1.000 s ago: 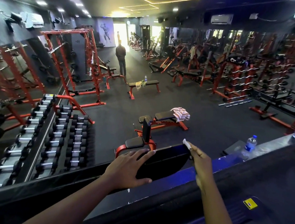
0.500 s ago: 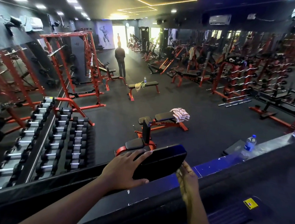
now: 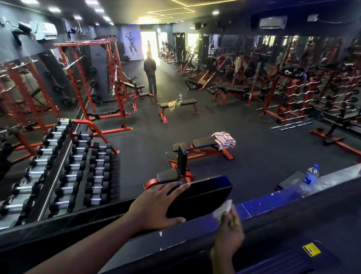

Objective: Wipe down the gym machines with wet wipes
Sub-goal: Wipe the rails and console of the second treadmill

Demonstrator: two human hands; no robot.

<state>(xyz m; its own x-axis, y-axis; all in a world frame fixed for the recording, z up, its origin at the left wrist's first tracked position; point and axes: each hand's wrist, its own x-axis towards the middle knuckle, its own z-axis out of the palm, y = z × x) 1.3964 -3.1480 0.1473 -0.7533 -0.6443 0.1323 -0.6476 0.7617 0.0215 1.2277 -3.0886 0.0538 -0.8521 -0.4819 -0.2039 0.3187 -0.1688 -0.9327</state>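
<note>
A black padded panel (image 3: 205, 194) of the machine stands tilted in front of me, above a dark ledge (image 3: 263, 206). My left hand (image 3: 158, 207) lies on the panel's left edge, fingers spread along the top and thumb under the lower edge. My right hand (image 3: 229, 230) holds a crumpled white wet wipe (image 3: 223, 209) against the panel's lower right side. Most of the wipe is hidden by my fingers.
Two water bottles (image 3: 309, 177) stand on the ledge to the right. Below are a dumbbell rack (image 3: 74, 171), red benches (image 3: 202, 145), one with a striped cloth (image 3: 224, 139), and red racks (image 3: 105, 82). A person (image 3: 151, 74) stands far off. A yellow label (image 3: 311, 249) sits at lower right.
My right hand dropped from the panel's top right corner to its lower right side, and the wipe now shows there. My left hand stayed on the panel.
</note>
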